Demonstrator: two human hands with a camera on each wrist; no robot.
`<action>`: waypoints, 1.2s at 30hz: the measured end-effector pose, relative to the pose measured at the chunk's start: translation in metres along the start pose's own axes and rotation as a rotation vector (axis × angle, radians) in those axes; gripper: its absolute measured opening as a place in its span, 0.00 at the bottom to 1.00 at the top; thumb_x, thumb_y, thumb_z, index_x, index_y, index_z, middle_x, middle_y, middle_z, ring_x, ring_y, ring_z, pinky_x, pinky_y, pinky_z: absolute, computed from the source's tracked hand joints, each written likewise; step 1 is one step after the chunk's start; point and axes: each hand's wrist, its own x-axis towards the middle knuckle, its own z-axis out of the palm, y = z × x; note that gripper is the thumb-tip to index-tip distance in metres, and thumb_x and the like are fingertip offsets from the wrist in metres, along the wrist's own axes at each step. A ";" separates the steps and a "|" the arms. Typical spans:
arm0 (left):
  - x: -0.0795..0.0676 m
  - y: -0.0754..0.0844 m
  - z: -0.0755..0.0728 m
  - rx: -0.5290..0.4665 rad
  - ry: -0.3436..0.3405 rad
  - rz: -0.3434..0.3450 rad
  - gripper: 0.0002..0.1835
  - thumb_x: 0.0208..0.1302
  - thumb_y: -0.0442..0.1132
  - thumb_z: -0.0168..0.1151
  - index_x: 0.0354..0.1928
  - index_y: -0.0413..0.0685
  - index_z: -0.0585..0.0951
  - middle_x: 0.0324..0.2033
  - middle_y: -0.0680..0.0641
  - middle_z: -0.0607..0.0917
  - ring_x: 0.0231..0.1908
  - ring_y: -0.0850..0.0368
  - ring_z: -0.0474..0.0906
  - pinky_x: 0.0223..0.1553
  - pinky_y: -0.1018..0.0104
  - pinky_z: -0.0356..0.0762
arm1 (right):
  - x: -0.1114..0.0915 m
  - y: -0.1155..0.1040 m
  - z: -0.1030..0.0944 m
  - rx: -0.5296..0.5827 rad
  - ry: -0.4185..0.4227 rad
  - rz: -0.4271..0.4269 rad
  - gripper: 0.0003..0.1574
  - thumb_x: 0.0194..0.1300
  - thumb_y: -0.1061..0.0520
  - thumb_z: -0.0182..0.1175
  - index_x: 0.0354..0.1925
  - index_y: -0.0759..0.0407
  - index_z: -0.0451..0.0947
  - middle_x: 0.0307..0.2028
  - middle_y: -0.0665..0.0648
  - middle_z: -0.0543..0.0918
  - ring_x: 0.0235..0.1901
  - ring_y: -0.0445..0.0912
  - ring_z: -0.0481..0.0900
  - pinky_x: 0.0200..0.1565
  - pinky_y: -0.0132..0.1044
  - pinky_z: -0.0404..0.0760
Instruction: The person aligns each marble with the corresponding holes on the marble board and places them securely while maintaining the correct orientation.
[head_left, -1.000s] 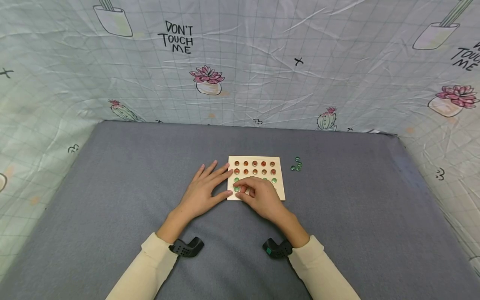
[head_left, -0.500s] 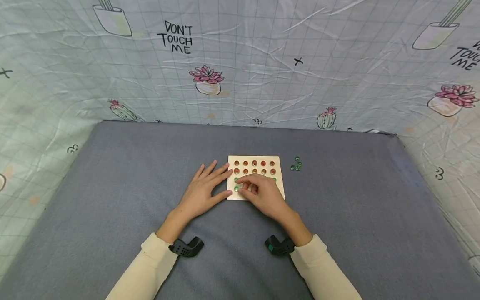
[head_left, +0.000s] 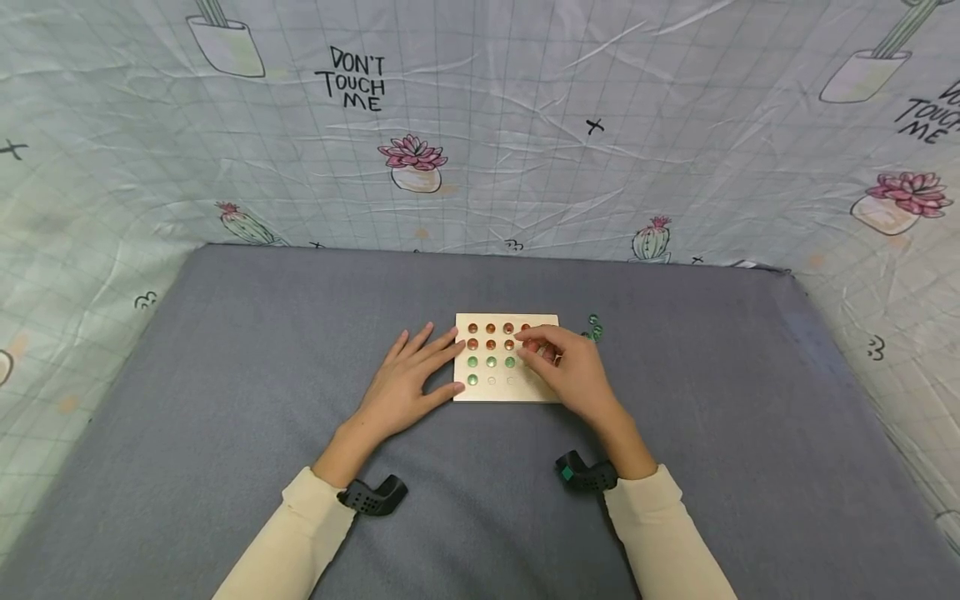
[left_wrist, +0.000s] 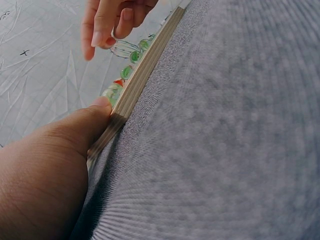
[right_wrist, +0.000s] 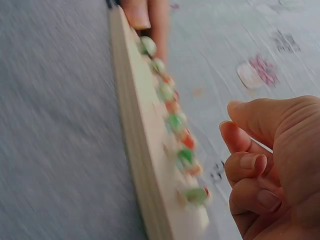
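A pale wooden board point(head_left: 491, 395) lies on the grey cloth, with orange-red marbles point(head_left: 491, 328) in its two far rows. Green marbles point(head_left: 491, 362) sit in the third row, and one green marble point(head_left: 472, 379) is at the left end of the near row. My left hand point(head_left: 405, 387) rests flat with fingers spread, thumb and fingertips touching the board's left edge. Over the board's right part hovers my right hand point(head_left: 573, 375), fingers loosely bent; the right wrist view shows no marble between thumb and fingers. It hides several board spots.
Several loose green marbles point(head_left: 597, 332) lie on the grey cloth point(head_left: 712, 400) right of the board, partly hidden by the right hand. A patterned fabric wall point(head_left: 510, 167) stands behind the table and along both sides.
My right hand has lifted from the board's near-left part and moved right, towards the loose marbles, uncovering green marbles and near-row hollows. The left hand stays put.
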 end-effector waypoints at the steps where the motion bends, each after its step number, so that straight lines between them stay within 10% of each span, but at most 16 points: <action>1: 0.000 0.000 0.000 -0.001 0.001 0.002 0.33 0.64 0.58 0.60 0.68 0.55 0.70 0.68 0.51 0.65 0.70 0.46 0.52 0.69 0.46 0.40 | 0.000 0.002 -0.003 -0.002 0.008 0.007 0.11 0.61 0.61 0.67 0.44 0.60 0.84 0.27 0.49 0.79 0.20 0.42 0.71 0.22 0.33 0.69; 21: -0.001 -0.001 0.001 -0.003 0.001 0.015 0.33 0.64 0.58 0.59 0.69 0.56 0.69 0.69 0.52 0.64 0.71 0.47 0.51 0.70 0.46 0.39 | -0.011 0.051 -0.052 -0.036 0.090 0.147 0.15 0.62 0.56 0.67 0.47 0.59 0.83 0.28 0.53 0.79 0.21 0.44 0.68 0.21 0.30 0.65; 36: -0.001 -0.001 0.002 0.001 0.007 0.018 0.33 0.64 0.57 0.59 0.69 0.55 0.69 0.69 0.51 0.65 0.71 0.46 0.52 0.70 0.46 0.40 | -0.015 0.072 -0.053 -0.099 0.093 0.154 0.15 0.56 0.61 0.71 0.45 0.58 0.85 0.25 0.53 0.77 0.20 0.43 0.70 0.21 0.29 0.66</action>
